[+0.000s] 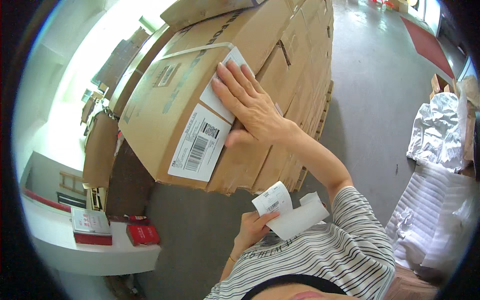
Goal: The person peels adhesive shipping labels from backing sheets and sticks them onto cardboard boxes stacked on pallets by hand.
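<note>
My right hand lies flat against the edge of a large cardboard carton, fingers stretched out over a white label. Much of that label is hidden under the palm. Directly below it on the same carton sits a second white label with a barcode and a square code, its surface fully in sight. Close to my body, my left hand pinches a curling strip of white labels. One end of the strip shows a printed barcode; the rest looks blank.
More stacked cartons stand on a wooden pallet. To the left, a white counter bears red boxes. Foam and silvery wrapping lies at the right. Grey floor runs alongside the stack.
</note>
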The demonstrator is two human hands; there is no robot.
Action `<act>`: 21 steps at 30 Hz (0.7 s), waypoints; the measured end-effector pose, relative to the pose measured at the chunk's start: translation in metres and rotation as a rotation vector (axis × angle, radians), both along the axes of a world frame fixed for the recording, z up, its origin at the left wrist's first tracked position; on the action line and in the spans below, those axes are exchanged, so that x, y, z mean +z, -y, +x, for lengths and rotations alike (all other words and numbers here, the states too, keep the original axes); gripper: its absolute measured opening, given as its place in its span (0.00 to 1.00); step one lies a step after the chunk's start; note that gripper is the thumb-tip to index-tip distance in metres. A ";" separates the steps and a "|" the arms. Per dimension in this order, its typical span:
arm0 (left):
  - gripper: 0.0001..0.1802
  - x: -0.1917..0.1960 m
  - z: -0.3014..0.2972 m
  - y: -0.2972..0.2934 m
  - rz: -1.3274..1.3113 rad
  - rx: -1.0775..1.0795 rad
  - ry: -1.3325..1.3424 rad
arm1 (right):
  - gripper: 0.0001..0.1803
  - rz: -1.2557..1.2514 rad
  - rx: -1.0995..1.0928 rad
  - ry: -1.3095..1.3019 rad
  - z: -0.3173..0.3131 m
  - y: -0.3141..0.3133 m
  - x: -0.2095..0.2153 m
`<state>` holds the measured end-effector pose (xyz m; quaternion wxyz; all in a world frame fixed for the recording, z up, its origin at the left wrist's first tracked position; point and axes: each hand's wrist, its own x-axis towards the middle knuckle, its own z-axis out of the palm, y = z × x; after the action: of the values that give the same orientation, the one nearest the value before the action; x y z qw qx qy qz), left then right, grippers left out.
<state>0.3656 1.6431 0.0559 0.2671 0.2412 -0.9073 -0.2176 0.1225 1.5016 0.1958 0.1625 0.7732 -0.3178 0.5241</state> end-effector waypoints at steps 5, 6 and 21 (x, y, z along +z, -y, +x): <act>0.24 0.009 -0.006 0.009 -0.047 -0.037 -0.102 | 0.55 0.068 -0.087 0.208 -0.004 0.028 0.008; 0.24 0.008 -0.007 0.010 -0.041 -0.031 -0.104 | 0.54 0.052 -0.120 0.257 -0.004 0.032 0.010; 0.19 0.029 -0.015 -0.013 -0.046 -0.053 -0.103 | 0.47 -0.028 0.378 -0.042 0.051 -0.003 0.011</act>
<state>0.3507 1.6562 0.0848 0.3130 0.1995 -0.9032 -0.2155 0.1739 1.5050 0.2067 0.0784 0.8278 -0.1559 0.5333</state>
